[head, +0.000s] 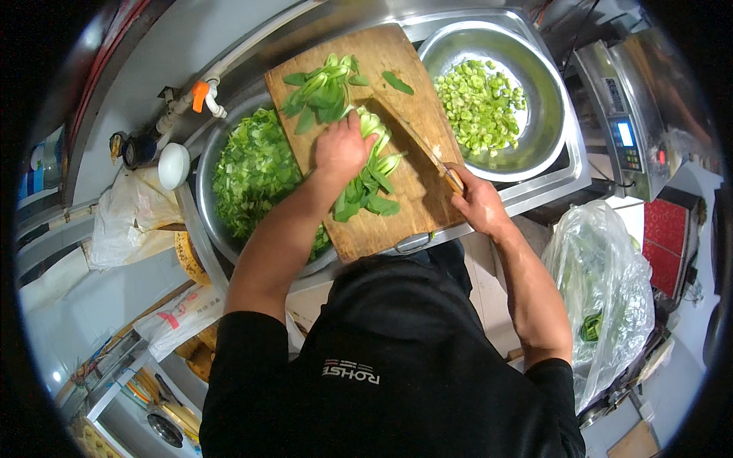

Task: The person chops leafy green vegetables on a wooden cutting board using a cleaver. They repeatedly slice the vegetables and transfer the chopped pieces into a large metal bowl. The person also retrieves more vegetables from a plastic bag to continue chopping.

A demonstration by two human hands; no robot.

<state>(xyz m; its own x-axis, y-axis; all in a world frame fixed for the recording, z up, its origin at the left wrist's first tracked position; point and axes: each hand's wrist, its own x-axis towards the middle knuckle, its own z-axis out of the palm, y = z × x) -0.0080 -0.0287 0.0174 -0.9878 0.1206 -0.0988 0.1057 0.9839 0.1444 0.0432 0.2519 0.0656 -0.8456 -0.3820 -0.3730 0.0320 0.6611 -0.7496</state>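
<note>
On a wooden cutting board (424, 197) lie bunches of leafy greens that look like bok choy. My left hand (343, 143) has its fingers curled over the middle bunch of bok choy (375, 123), whose pale stem ends point up the board. My right hand (478, 197) grips the wooden handle of a kitchen knife (421, 140); its blade reaches up-left across the board, right of the bunch. More bok choy (327, 86) rests at the board's upper left. A loose green leaf (398, 83) lies near the top, beyond the blade.
Left of the board, partly under it, a metal basin (206, 214) holds chopped greens (252, 166). A steel bowl (544, 123) with cut stem pieces (478, 106) stands at right. An orange-handled tap (200, 96) juts from the wall. Beyond are a digital scale (627, 137) and a plastic bag (601, 286).
</note>
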